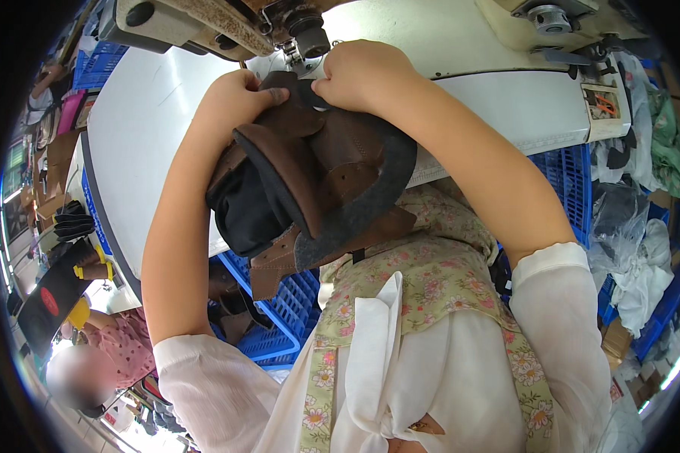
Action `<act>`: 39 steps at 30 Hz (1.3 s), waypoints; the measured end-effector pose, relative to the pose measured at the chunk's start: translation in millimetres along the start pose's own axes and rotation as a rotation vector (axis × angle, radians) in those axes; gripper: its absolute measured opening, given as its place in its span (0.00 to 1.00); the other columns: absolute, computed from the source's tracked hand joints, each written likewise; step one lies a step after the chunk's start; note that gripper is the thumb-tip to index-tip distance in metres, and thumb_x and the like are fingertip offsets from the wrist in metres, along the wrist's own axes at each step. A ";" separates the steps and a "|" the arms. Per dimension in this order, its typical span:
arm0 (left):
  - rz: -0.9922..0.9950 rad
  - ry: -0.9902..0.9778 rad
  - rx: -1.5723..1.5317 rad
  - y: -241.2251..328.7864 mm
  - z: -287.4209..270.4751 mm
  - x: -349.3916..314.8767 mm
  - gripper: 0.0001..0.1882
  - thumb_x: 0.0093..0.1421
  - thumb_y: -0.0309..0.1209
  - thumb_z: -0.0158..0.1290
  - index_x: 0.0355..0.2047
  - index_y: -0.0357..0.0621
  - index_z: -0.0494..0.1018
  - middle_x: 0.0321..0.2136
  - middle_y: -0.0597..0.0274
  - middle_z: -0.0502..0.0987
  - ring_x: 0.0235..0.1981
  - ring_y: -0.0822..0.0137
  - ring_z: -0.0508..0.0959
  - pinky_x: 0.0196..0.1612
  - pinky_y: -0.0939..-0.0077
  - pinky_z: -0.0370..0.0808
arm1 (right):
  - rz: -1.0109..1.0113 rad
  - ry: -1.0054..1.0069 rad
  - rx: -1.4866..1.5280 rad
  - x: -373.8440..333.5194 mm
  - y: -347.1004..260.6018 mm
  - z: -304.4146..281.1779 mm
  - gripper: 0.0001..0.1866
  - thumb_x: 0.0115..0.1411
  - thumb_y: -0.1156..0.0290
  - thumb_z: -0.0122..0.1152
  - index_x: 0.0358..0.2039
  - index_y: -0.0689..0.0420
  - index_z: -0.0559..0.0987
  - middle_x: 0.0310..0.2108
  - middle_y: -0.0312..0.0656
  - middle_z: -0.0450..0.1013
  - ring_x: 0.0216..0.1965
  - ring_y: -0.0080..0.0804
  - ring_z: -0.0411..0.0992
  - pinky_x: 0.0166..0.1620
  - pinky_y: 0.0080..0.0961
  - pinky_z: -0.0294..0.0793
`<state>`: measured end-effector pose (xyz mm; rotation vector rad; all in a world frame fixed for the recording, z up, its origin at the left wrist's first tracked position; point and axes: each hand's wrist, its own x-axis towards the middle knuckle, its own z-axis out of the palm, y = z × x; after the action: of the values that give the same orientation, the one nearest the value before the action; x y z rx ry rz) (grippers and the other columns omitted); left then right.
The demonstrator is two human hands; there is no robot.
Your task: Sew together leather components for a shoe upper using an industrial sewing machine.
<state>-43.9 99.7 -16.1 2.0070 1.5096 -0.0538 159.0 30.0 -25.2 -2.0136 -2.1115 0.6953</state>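
Observation:
Both my hands grip a brown leather shoe upper (340, 155) with black lining, close to the presser foot of a sewing machine (298, 45). My left hand (238, 102) pinches the leather edge, its thumb lying on top. On the other side of the presser foot, my right hand (363, 75) is closed on a dark strip at the same edge, fingers curled under. The rest of the upper hangs over the table's front edge toward my lap, its black lining bulging out on the left. The needle tip and the stitching spot are partly hidden.
The white sewing table (155, 106) stretches to both sides. Below it, a blue plastic crate (283, 317) holds dark pieces; another blue crate (570, 181) stands at right. Plastic bags (627, 234) lie farther right. A co-worker in a pink top (125, 347) sits at lower left.

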 end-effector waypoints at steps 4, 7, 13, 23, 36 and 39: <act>0.006 0.020 -0.085 2.8 2.5 -3.4 0.26 0.45 0.49 0.67 0.24 0.34 0.76 0.18 0.59 0.74 0.21 0.66 0.73 0.27 0.70 0.70 | -0.002 0.019 -0.011 3.8 3.7 2.6 0.19 0.55 0.51 0.58 0.29 0.53 0.85 0.29 0.44 0.80 0.34 0.44 0.79 0.40 0.39 0.78; 0.063 0.077 -0.028 3.9 3.1 -6.5 0.25 0.45 0.48 0.67 0.24 0.35 0.76 0.18 0.59 0.74 0.21 0.66 0.73 0.27 0.70 0.70 | 0.001 -0.004 -0.051 4.6 1.6 2.4 0.18 0.54 0.51 0.57 0.29 0.52 0.85 0.30 0.44 0.80 0.35 0.43 0.79 0.40 0.38 0.78; 0.046 0.054 -0.066 6.3 0.5 2.0 0.23 0.45 0.46 0.67 0.23 0.36 0.76 0.17 0.60 0.74 0.20 0.67 0.73 0.27 0.71 0.70 | -0.009 0.001 -0.054 8.8 5.6 0.8 0.18 0.52 0.51 0.58 0.28 0.52 0.85 0.28 0.43 0.79 0.35 0.42 0.79 0.40 0.37 0.77; -0.019 0.070 -0.099 2.2 1.1 17.9 0.20 0.46 0.45 0.67 0.20 0.39 0.76 0.17 0.63 0.74 0.19 0.71 0.72 0.26 0.75 0.69 | 0.034 -0.069 -0.008 16.6 -0.5 -38.6 0.18 0.52 0.55 0.60 0.37 0.54 0.83 0.37 0.48 0.79 0.42 0.43 0.78 0.45 0.37 0.77; -0.059 0.052 -0.257 -0.2 1.5 25.6 0.11 0.53 0.33 0.66 0.23 0.45 0.76 0.19 0.75 0.72 0.19 0.82 0.67 0.22 0.81 0.63 | 0.076 -0.122 -0.069 36.9 0.2 -31.9 0.22 0.52 0.56 0.62 0.40 0.59 0.84 0.44 0.50 0.79 0.47 0.45 0.77 0.49 0.36 0.76; -0.037 0.049 -0.251 1.0 2.2 27.2 0.11 0.54 0.34 0.66 0.23 0.45 0.75 0.18 0.75 0.72 0.19 0.82 0.67 0.22 0.82 0.62 | 0.109 -0.164 -0.076 38.2 0.2 -35.6 0.22 0.52 0.55 0.63 0.39 0.60 0.84 0.43 0.51 0.79 0.47 0.45 0.77 0.49 0.37 0.76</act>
<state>-32.9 121.8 -27.9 1.7930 1.5029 0.1634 170.2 75.4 -1.9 -2.1965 -2.1592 0.8364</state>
